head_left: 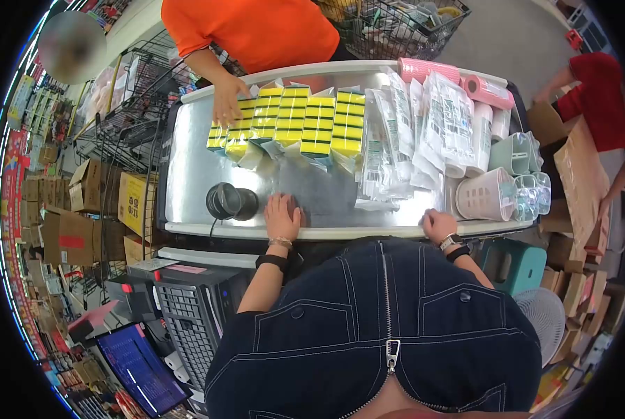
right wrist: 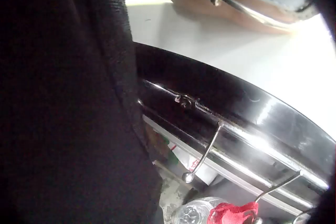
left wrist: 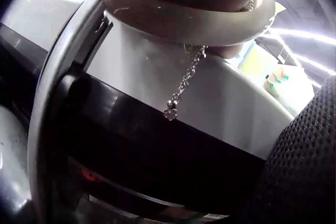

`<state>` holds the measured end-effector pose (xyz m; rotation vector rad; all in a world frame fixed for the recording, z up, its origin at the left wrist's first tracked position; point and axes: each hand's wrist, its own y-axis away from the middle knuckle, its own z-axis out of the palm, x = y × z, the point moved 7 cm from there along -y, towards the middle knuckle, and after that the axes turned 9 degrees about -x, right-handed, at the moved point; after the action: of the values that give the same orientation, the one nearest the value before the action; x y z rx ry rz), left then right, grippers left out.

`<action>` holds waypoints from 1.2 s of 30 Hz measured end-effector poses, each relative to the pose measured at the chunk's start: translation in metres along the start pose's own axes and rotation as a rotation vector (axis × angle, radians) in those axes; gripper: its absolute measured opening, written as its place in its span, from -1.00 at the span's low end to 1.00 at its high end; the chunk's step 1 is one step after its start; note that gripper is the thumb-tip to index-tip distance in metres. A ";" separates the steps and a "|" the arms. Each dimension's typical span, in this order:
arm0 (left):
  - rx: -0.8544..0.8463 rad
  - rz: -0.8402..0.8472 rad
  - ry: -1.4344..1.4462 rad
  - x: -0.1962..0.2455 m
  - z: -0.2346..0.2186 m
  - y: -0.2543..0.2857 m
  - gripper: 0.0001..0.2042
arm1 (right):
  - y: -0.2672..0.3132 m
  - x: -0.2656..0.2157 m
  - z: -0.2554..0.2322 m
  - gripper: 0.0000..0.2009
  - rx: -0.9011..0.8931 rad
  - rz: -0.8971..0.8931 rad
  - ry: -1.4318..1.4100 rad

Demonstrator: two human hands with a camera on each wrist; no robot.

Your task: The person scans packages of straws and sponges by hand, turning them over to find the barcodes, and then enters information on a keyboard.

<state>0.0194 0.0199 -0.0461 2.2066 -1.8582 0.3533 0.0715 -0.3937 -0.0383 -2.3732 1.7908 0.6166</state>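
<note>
My left hand point(head_left: 283, 216) lies with fingers extended on the metal counter point(head_left: 194, 150) near its front edge, beside a black barcode scanner point(head_left: 232, 202). My right hand point(head_left: 438, 225) rests at the front rim, fingers loosely bent and holding nothing. Several packs of yellow sponges point(head_left: 316, 126) stand in a row beyond my left hand. White plastic-wrapped packages point(head_left: 444, 119) are heaped beyond my right hand, close to a white basket point(head_left: 483, 197). Both wrist views show mostly wrist jewellery, such as the bangle point(left wrist: 184, 19), and the counter edge; the fingers are hidden there.
Across the counter, a person in orange point(head_left: 256, 31) reaches a hand onto the sponge packs. Pink rolls point(head_left: 487, 91) and clear green-tinted containers point(head_left: 525, 174) sit at the right end. A keyboard point(head_left: 187, 321) and screen point(head_left: 141, 370) stand at my left. Cardboard point(head_left: 581, 181) lies off the right end.
</note>
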 end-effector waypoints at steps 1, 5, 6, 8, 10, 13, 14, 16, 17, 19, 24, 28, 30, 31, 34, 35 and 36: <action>-0.004 -0.007 0.005 0.001 -0.001 0.001 -0.56 | 0.000 0.000 0.001 -0.85 -0.027 0.028 -0.001; 0.033 0.033 0.026 0.006 -0.007 0.000 -0.60 | 0.001 0.003 0.001 -0.81 -0.065 0.083 -0.041; 0.048 0.050 0.045 0.009 -0.010 0.000 -0.61 | 0.001 0.006 0.002 -0.77 -0.076 0.128 -0.048; 0.062 0.096 0.058 0.010 -0.010 -0.001 -0.64 | 0.000 0.020 0.013 -0.72 -0.068 0.215 -0.107; 0.076 0.138 0.068 0.009 -0.005 -0.002 -0.66 | 0.001 0.016 0.004 -0.69 -0.139 0.311 -0.133; 0.070 0.145 0.109 0.009 -0.006 0.000 -0.66 | 0.004 0.015 0.001 -0.68 -0.074 0.314 -0.118; 0.076 0.157 0.112 0.010 -0.007 0.001 -0.66 | 0.005 0.015 0.000 -0.70 -0.079 0.317 -0.105; 0.080 0.138 0.118 0.010 -0.008 0.002 -0.66 | 0.005 0.014 -0.002 -0.71 -0.082 0.326 -0.095; 0.075 0.152 0.119 0.010 -0.007 0.003 -0.66 | 0.004 0.013 -0.002 -0.72 -0.093 0.309 -0.090; 0.063 0.106 0.086 0.006 -0.005 0.001 -0.64 | 0.005 0.014 -0.002 -0.73 -0.095 0.311 -0.088; 0.135 0.160 0.066 0.000 -0.001 0.002 -0.66 | 0.006 0.022 0.002 -0.77 -0.067 0.215 -0.209; 0.119 0.205 0.072 0.022 -0.003 0.000 -0.65 | 0.020 0.028 -0.016 -0.84 0.074 0.157 -0.302; 0.100 0.256 0.060 0.034 0.000 0.000 -0.64 | 0.032 0.034 -0.018 -0.85 0.100 0.119 -0.226; 0.036 0.290 0.020 0.043 0.004 0.001 -0.64 | 0.037 0.034 -0.017 -0.85 0.108 0.064 -0.153; -0.073 0.440 -0.020 0.051 0.023 0.000 -0.64 | 0.055 0.040 -0.013 -0.87 0.138 0.001 -0.073; -0.120 0.528 -0.021 0.054 0.032 0.001 -0.63 | 0.063 0.038 -0.014 -0.86 0.199 -0.061 -0.054; -0.109 0.562 -0.042 0.052 0.037 -0.002 -0.63 | 0.067 0.041 -0.010 -0.77 0.156 -0.065 -0.061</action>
<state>0.0313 -0.0400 -0.0639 1.6006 -2.4349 0.2899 0.0204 -0.4537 -0.0343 -2.2746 1.6645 0.5161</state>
